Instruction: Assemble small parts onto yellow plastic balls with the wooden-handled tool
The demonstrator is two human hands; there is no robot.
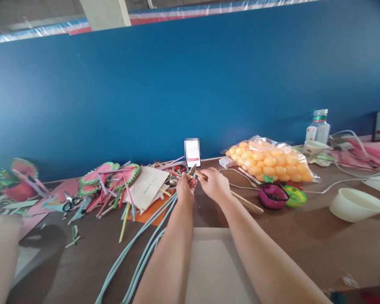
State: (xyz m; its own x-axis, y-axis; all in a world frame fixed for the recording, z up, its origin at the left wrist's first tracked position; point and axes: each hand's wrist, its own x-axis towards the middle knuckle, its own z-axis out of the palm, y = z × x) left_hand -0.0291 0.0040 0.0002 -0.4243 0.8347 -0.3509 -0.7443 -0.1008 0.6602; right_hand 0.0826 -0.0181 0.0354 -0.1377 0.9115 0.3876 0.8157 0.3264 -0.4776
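Note:
At the middle of the table, my left hand (185, 188) is closed, its fingertips pinching something small that I cannot make out. A small grey, pointed piece like a blade (193, 169) sticks up between the two hands. My right hand (214, 183), also closed, grips a long wooden stick (247, 203). Its pale end meets the left fingertips, and the rest runs out under my right wrist. Light blue strips (139, 249) lie beside my left forearm. A phone (193, 153) leans upright just behind my hands, its screen partly blurred.
Pink-green paper fans (125, 176), scissors (70, 202) and printed papers (148, 185) crowd the left. Another person's arm (3, 249) reaches in there. Rightward are a bag of orange balls (269, 160), a purple container (274, 197), a white bowl (356, 206) and bottles (318, 126).

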